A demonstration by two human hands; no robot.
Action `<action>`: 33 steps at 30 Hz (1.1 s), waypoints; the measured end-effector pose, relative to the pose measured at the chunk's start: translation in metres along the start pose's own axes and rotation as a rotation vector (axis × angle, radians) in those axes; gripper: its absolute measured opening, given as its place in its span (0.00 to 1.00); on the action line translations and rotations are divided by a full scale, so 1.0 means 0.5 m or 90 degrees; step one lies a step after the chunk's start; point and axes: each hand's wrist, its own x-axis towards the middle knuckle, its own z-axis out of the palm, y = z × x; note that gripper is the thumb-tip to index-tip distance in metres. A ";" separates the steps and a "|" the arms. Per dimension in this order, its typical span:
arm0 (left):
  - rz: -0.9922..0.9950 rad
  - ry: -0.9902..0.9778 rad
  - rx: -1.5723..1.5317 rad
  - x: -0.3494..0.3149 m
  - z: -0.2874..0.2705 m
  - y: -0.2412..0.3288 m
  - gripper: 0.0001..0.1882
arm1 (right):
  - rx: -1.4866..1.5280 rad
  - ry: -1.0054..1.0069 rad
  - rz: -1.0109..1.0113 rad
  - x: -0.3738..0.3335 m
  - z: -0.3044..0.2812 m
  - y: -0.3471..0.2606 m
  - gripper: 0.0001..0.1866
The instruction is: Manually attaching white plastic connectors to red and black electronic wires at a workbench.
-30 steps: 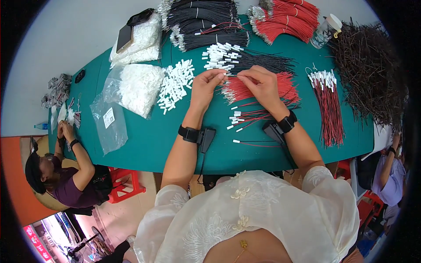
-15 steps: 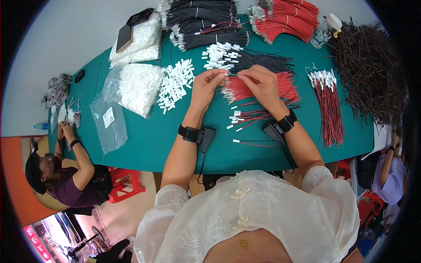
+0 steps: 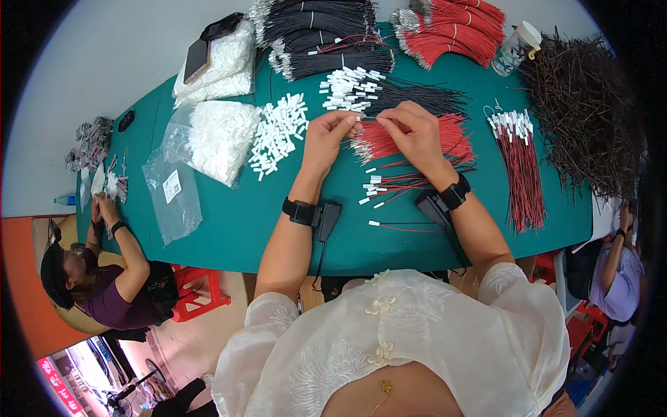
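Held up over the bundles, a small white connector housing (image 3: 358,119) is pinched between the thumb and forefinger of my left hand (image 3: 325,142). Just to its right, my right hand (image 3: 418,136) pinches a thin wire (image 3: 371,118) whose end meets the housing; its colour is hard to make out. Under and between my hands lie red wires (image 3: 455,137) with bare metal tips. Behind them are black wires (image 3: 420,101) with white connectors on their left ends. Several red-and-black wires with white connectors (image 3: 374,182) rest nearer me.
Loose white housings (image 3: 280,135) lie left of my hands, beside an opened bag of housings (image 3: 221,142). Tied black wire bundles (image 3: 316,31) and red ones (image 3: 458,31) stand at the back. Finished-looking harnesses (image 3: 522,174), a jar (image 3: 514,52) and a dark wire heap (image 3: 583,115) are right.
My right fingertips have shifted very slightly, and the white housing shows a little more clearly at my left fingertips. Otherwise the scene looks the same.
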 end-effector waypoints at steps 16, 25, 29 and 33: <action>-0.010 0.007 0.004 0.000 0.001 -0.001 0.12 | -0.019 -0.032 -0.008 0.001 -0.003 0.007 0.04; -0.007 0.005 0.004 0.000 0.001 0.000 0.12 | -0.007 -0.032 0.006 0.001 -0.003 0.006 0.04; -0.007 0.008 0.012 -0.002 0.004 0.004 0.11 | -0.005 -0.033 0.010 0.001 -0.002 0.006 0.04; -0.010 0.005 0.021 -0.004 0.007 0.006 0.11 | -0.006 -0.038 0.020 0.000 0.000 0.004 0.04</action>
